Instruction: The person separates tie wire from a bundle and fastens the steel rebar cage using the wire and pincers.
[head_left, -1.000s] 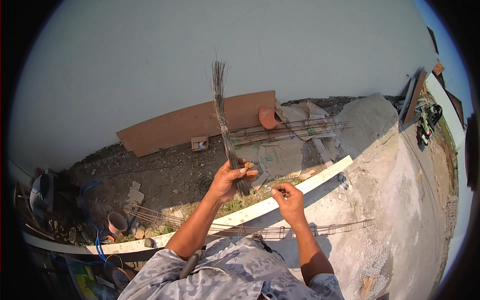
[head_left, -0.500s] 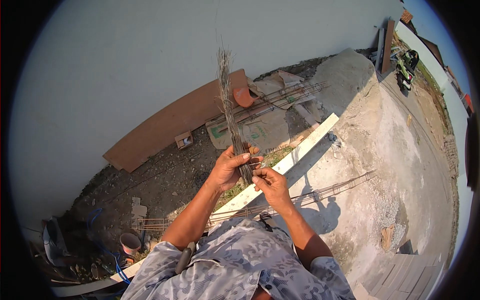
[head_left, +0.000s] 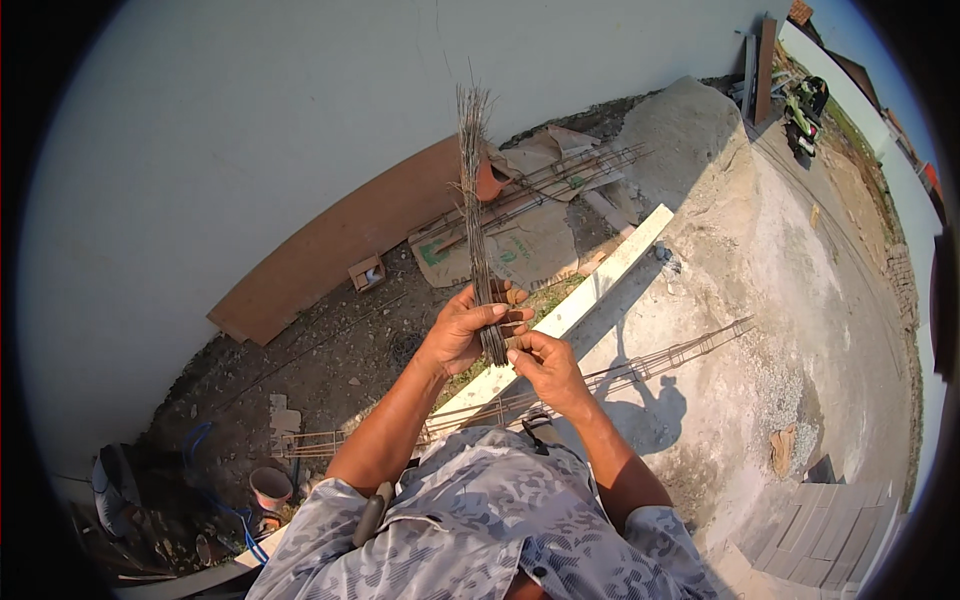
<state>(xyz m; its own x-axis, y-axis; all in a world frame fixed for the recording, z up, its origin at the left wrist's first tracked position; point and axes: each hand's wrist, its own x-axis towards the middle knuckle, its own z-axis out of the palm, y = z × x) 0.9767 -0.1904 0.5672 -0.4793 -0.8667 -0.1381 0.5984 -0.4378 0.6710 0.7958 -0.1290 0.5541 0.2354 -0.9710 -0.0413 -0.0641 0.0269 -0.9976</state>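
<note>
Head view | left hand (head_left: 468,330) fisted around upright wire bundle (head_left: 474,210) | right hand (head_left: 545,368) pinching bundle's lower end

One bundle of wires (head_left: 474,210), two hands, one white plank (head_left: 580,305), one orange bucket (head_left: 270,487), one motorbike (head_left: 803,108).

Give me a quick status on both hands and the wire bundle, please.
Left hand closed around wire bundle, held upright. Right hand pinching at bundle's lower end. Rebar cage and white plank on ground below, nothing blocking.
</note>
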